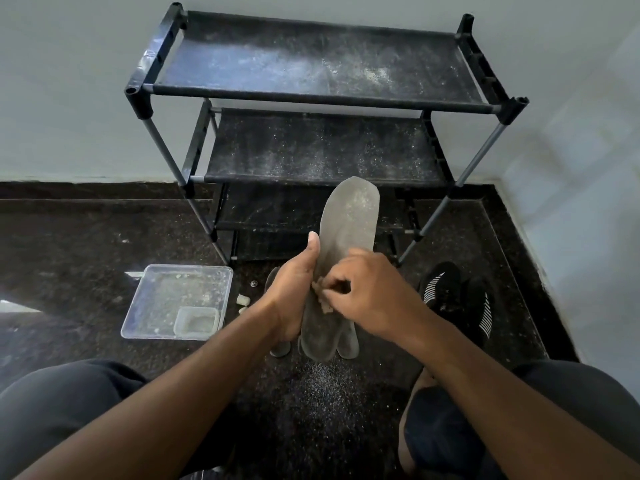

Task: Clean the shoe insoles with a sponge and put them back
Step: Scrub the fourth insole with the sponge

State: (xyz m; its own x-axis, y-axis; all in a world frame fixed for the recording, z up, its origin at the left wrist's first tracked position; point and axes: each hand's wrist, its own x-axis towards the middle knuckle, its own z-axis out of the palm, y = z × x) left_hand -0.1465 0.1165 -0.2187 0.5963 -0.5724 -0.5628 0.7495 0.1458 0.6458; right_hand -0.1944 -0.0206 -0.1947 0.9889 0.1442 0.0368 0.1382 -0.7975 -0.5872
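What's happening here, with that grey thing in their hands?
A seated person is cleaning a shoe insole. The left hand holds it upright while the right hand rubs a small sponge piece against it. More insoles lie on the floor beneath, black shoes wait at right, and a plastic tray sits at left.

Dusty black fabric-tiered shoe rack with grey metal poles stands beyond the hands, against a pale grey wall. Dark speckled stone floor lies beneath them, grit-strewn.
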